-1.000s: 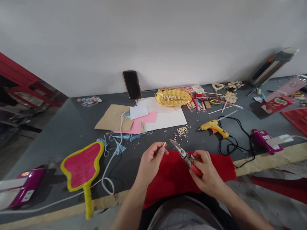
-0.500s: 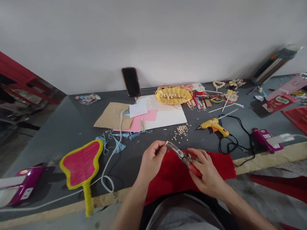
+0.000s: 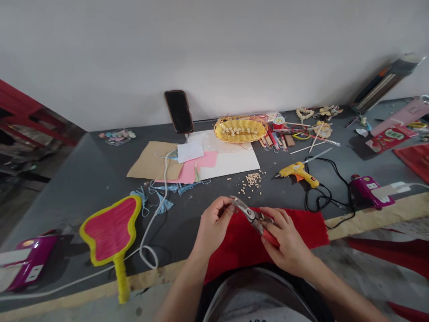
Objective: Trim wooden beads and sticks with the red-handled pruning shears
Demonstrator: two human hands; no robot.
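Metal snips (image 3: pixel 254 219) in my right hand (image 3: pixel 288 241), a pale stick (image 3: pixel 232 198) in my left hand (image 3: pixel 214 226).
My right hand is clamped around the red handles, and my left fingers pinch the small stick right by the snips' metal jaws, both hands together above the red felt (image 3: pixel 301 228) at the near edge of the surface (image 3: pixel 67 192). Far ahead, a yellow wicker basket (image 3: pixel 240 120) holds wooden beads (image 3: pixel 236 130); more loose beads (image 3: pixel 253 180) lie on the surface, left of a yellow glue gun (image 3: pixel 298 173).
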